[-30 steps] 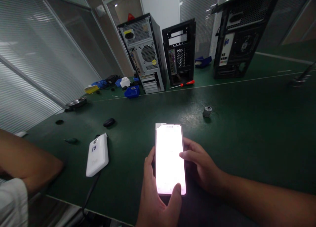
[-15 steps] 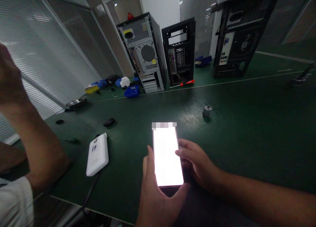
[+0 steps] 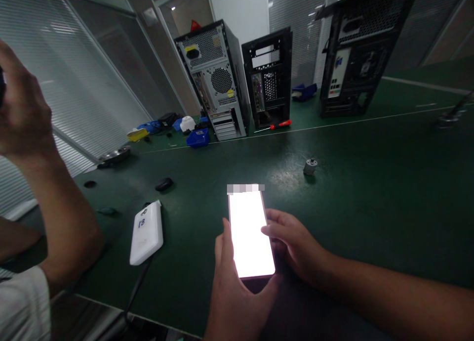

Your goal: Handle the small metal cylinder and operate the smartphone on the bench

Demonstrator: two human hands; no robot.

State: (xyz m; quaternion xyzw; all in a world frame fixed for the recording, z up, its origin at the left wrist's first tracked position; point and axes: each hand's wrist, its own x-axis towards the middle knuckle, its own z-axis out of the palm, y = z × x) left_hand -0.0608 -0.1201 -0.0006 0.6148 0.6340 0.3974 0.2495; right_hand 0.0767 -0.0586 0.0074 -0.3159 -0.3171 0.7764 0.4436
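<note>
A smartphone [image 3: 252, 234] with a glaring white screen is held upright above the green table [image 3: 351, 197]. My left hand [image 3: 240, 286] wraps its lower left side, fingers along the left edge and thumb at the bottom corner. On the right edge, my right hand [image 3: 296, 242] grips it, with the thumb at the screen's border and the other fingers partly hidden behind. A white power bank-like box [image 3: 146, 234] marked 18, with a black cable, lies to the left. Farther off to the right stands a small metal motor [image 3: 310, 167].
Three computer cases stand at the back: a grey one [image 3: 222, 79], a black open one [image 3: 272, 79] and a large dark one [image 3: 355, 64]. A red-handled screwdriver [image 3: 279, 125] lies before them. A dark mouse-shaped object [image 3: 164, 184] is left. Another person's raised arm [image 3: 62, 202] occupies the left edge.
The phone has shifted slightly left and tilted, and my left thumb has moved off the screen to its bottom corner. The other person's arm on the left has risen.
</note>
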